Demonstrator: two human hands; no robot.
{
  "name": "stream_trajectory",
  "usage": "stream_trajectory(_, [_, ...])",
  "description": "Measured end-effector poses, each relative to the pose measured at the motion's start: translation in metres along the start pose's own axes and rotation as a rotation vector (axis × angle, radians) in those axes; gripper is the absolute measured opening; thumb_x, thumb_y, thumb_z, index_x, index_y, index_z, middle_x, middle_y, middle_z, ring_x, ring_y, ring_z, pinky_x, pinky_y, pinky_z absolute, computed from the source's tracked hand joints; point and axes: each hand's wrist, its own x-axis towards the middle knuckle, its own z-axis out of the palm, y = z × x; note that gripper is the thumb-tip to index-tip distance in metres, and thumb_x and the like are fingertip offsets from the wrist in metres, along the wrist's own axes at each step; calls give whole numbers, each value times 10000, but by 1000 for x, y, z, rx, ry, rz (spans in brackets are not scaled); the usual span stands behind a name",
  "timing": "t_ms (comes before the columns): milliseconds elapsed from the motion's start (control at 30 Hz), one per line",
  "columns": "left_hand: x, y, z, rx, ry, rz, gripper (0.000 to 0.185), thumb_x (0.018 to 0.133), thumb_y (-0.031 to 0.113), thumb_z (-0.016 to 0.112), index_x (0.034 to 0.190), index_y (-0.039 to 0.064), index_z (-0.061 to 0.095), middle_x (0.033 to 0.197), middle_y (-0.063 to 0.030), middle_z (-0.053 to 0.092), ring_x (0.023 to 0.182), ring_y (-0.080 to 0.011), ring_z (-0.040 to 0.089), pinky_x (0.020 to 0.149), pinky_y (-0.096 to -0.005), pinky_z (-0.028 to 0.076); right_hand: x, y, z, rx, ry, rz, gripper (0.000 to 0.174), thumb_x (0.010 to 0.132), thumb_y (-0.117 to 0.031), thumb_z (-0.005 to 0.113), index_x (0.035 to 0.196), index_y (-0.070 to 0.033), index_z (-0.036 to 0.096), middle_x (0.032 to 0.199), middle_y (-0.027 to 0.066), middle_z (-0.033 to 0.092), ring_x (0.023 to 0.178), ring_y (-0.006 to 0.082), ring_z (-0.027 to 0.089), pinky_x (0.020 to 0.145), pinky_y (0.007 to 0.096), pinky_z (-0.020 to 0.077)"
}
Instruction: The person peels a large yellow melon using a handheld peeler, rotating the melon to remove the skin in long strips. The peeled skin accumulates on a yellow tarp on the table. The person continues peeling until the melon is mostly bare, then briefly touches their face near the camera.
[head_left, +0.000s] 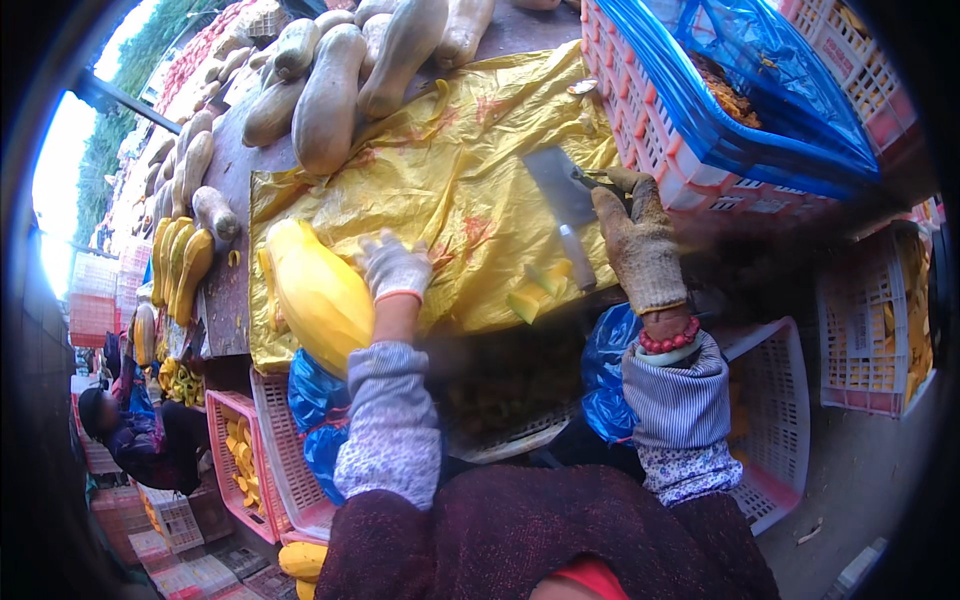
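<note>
My left hand (397, 268), in a pale glove, is blurred, with its fingers apart over a crumpled yellow plastic sheet (480, 135). Just left of it lies a peeled yellow butternut squash (319, 289); whether the hand touches it is unclear. My right hand (637, 232), in a soiled knit glove, pinches a small dark tool (589, 178), whose kind is hard to tell. Beneath that tool a cleaver (555, 184) rests flat, its handle pointing towards me. Cut squash pieces (538, 291) lie near the cleaver's handle.
Unpeeled butternut squashes (330, 97) are heaped at the back left. A crate lined with blue plastic (637, 97) stands at the back right. Below the table edge are a crate of squash pieces (244, 457) and a white-pink crate (772, 420). Another person (150, 442) is at far left.
</note>
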Motion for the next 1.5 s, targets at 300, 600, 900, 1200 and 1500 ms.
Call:
stream_trajectory(300, [-101, -20, 53, 131, -107, 506, 328, 990, 328, 582, 1126, 30, 607, 1103, -237, 622, 1006, -394, 650, 851, -491, 546, 3, -7, -5, 238, 4, 125, 291, 999, -180, 672, 1237, -30, 598, 1163, 154, 676, 1101, 294, 660, 949, 393, 515])
stream_trajectory(600, [-112, 112, -5, -131, -38, 859, 372, 894, 465, 710, 969, 100, 711, 957, -135, 644, 900, -308, 635, 737, -437, 496, 3, -14, 4, 301, -72, 239, 320, 983, -218, 684, 1240, -46, 604, 1173, 180, 681, 1150, 338, 655, 974, 419, 507])
stream_trajectory(900, [-184, -12, -36, -626, -336, 933, 421, 922, 422, 718, 1143, 65, 707, 1111, -191, 705, 1067, -382, 673, 953, -480, 534, -1, -11, 32, 100, -227, 195, 425, 968, -203, 694, 1335, -37, 557, 1196, 192, 703, 1088, 363, 686, 951, 413, 529])
stream_trajectory(1200, [70, -181, -70, -523, -33, -133, 1045, 830, 564, 758, 1608, 33, 305, 1483, -304, 509, 1317, -410, 564, 1112, -445, 445, -45, -56, 106, 278, -459, -445, 331, 993, -156, 622, 1293, -48, 531, 1174, 231, 619, 1064, 416, 646, 914, 454, 538])
stream_trajectory(1500, [124, -195, -25, -505, -210, -308, 964, 824, 676, 698, 1466, -12, 485, 1474, -259, 537, 1325, -365, 550, 1121, -405, 399, -178, -151, 127, 345, -646, -65, 422, 1023, -239, 608, 1416, -124, 505, 1107, 194, 699, 962, 391, 720, 827, 429, 577])
